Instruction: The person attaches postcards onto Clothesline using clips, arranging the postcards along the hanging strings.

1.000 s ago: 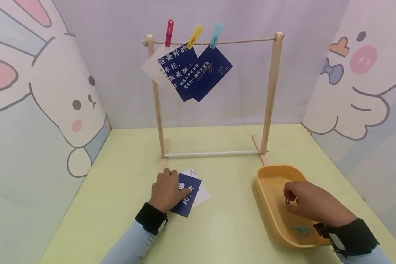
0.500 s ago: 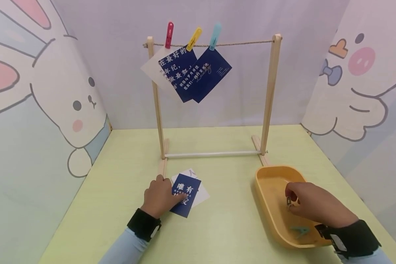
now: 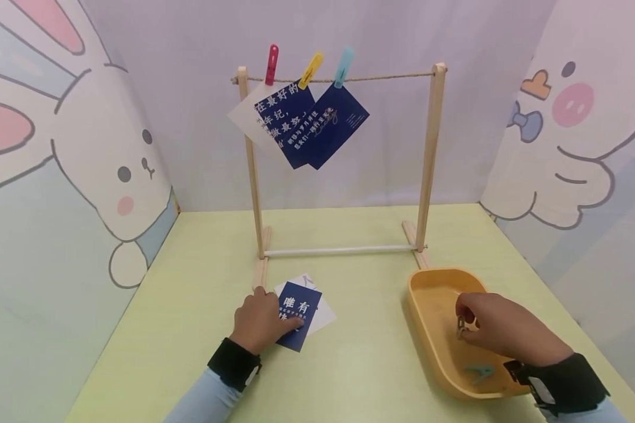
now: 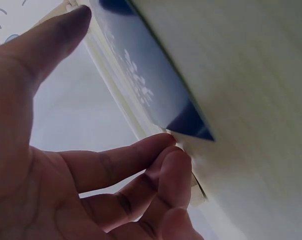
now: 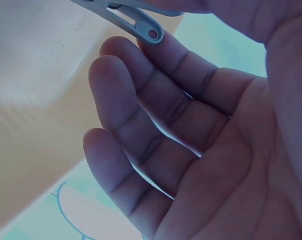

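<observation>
My left hand [image 3: 259, 320] is at the left edge of a dark blue card [image 3: 306, 299] with white characters. The left wrist view has its thumb apart from the card [image 4: 141, 75] and the other fingers bent beside the card's corner. Beneath that card a white card [image 3: 324, 314] partly shows, lying on the table. My right hand [image 3: 508, 326] pinches a clothespin [image 5: 141, 22] between thumb and index finger, over the yellow tray [image 3: 420, 314]. Its remaining fingers are loosely bent. Another clothespin, greenish blue [image 3: 480, 371], lies in the tray.
Behind the cards stands a wooden frame [image 3: 431, 158] with a rope [image 3: 388, 77] across its top. Red [image 3: 271, 66], yellow [image 3: 310, 70] and light blue [image 3: 344, 67] clothespins hold overlapping cards on the rope's left half. A white rod [image 3: 344, 250] joins the frame's feet.
My left hand has drawn back left and slightly toward me, uncovering more of the blue card. The right hand stays over the tray with its clothespin. The head view has tilted up slightly.
</observation>
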Tool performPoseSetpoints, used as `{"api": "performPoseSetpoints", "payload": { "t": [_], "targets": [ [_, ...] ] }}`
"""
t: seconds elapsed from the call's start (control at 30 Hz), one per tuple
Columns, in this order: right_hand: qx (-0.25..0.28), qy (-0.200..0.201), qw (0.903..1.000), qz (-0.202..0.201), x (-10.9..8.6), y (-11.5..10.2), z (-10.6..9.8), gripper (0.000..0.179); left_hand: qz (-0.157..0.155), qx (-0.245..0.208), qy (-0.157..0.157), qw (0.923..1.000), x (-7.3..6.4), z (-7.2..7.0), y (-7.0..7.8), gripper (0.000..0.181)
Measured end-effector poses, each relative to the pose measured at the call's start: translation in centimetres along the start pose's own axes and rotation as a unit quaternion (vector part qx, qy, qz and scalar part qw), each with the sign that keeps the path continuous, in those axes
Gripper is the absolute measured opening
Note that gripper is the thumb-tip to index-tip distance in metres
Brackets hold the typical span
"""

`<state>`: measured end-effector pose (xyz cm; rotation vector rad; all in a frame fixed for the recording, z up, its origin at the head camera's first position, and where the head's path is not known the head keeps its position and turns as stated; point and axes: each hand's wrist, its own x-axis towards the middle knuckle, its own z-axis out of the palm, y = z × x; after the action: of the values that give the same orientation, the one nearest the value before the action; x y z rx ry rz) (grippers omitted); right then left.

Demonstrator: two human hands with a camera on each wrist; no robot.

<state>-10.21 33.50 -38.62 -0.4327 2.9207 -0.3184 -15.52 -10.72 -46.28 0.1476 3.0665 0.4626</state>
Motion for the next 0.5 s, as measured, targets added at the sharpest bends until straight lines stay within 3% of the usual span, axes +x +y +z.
{"api": "performPoseSetpoints", "payload": {
  "t": [0.33,0.5],
  "targets": [
    [-0.013,0.014,0.9998,-0.01,0.0,0.0,-0.5,0.026,0.001,0.001,-0.001,1.0,0.0,0.2,0.1,0.076],
    [-0.02,0.031,0.9991,-0.021,0.0,-0.2,-1.4,0.028,0.02,-0.002,0.014,0.9997,0.0,-0.1,0.3,0.072]
  ]
}}
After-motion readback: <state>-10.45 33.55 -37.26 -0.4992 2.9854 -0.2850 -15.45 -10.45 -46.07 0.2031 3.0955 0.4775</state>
